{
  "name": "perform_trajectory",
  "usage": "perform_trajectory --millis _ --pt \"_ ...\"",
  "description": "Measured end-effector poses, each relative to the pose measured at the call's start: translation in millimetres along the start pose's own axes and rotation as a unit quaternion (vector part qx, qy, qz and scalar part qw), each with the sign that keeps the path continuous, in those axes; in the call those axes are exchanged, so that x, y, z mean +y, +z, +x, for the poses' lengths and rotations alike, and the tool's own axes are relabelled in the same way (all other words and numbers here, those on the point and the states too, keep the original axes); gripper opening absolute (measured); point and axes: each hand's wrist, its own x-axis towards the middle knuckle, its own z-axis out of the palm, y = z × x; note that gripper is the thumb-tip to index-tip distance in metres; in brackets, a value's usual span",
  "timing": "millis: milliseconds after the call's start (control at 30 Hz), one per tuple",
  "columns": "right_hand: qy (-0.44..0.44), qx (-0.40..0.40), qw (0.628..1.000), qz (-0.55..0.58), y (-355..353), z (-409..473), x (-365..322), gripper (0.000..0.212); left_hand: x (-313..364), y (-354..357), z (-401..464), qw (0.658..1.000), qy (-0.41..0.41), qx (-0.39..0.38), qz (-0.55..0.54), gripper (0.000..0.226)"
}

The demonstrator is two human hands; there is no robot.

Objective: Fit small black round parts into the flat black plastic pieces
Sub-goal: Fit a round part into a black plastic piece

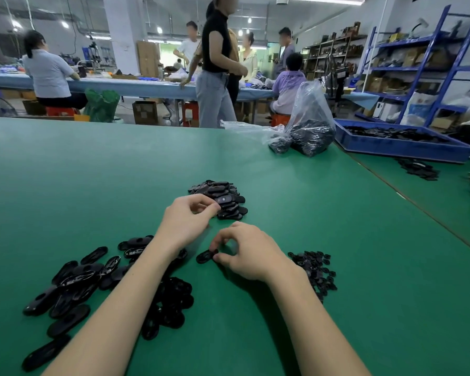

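Flat black piece (205, 256) lies on the green surface (92, 172), just left of the right hand (246, 252) and touching its fingertips; oval outline, glossy, dark opening near its middle; thumb and forefinger of that hand curled and pinching at the piece's right end, whether a small round part sits between them cannot be told.

Left hand (186, 218) ahead of and left of the right hand, fingers curled, tips pinching a flat piece at the near edge of the far heap (223, 199); that heap sits just beyond the left hand, stacked ovals, one on top showing a small pale mark.

Small round parts (315, 270) in a loose pile just right of the right wrist; ring-like, black, many overlapping; detail too fine to read.

Spread of flat pieces (73, 289) left of and under the left forearm; elongated ovals, shiny, some with slots, lying at mixed angles, a few apart from the rest toward the near edge.

Far right of both hands, well apart: clear plastic bags (307, 131) of dark parts, then a blue tray (402, 147) holding more black pieces; people at a long table beyond.
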Motion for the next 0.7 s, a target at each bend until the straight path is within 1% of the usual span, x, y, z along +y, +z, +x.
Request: perform_trajectory --millis 67,167,267,333,400,467,500,600,700 --pt "0.002 -0.003 1.0 0.007 -1 2 2 0.025 0 -2 0 1.0 -0.008 -0.013 -0.014 0.009" --pt "0.004 0.01 1.0 -0.014 0 3 1 0.019 1 -1 -2 0.999 -0.018 -0.036 -0.017 0.009" --pt "0.022 0.046 0.999 -0.012 1 2 3 0.015 3 -1 -4 0.999 -0.011 -0.048 -0.011 0.009" --pt "0.054 0.064 0.994 0.067 -5 3 8 0.015 6 -2 -5 0.997 -0.01 -0.066 -0.031 0.01" --pt "0.073 0.073 0.982 0.158 -15 2 14 0.021 9 -3 -7 0.99 -0.022 -0.112 -0.078 0.012" --pt "0.09 0.082 0.971 0.206 -25 0 19 0.025 12 -4 -8 0.979 -0.035 -0.163 -0.118 0.014" --pt "0.095 0.086 0.965 0.228 -28 -2 21 0.024 12 -4 -9 0.975 -0.036 -0.179 -0.124 0.015" --pt "0.1 0.089 0.954 0.269 -34 -5 23 0.016 11 -4 -10 0.968 -0.035 -0.2 -0.148 0.014" --pt "0.125 0.105 0.954 0.253 -39 -6 28 0.015 12 -1 -11 0.96 -0.047 -0.201 -0.188 0.016"
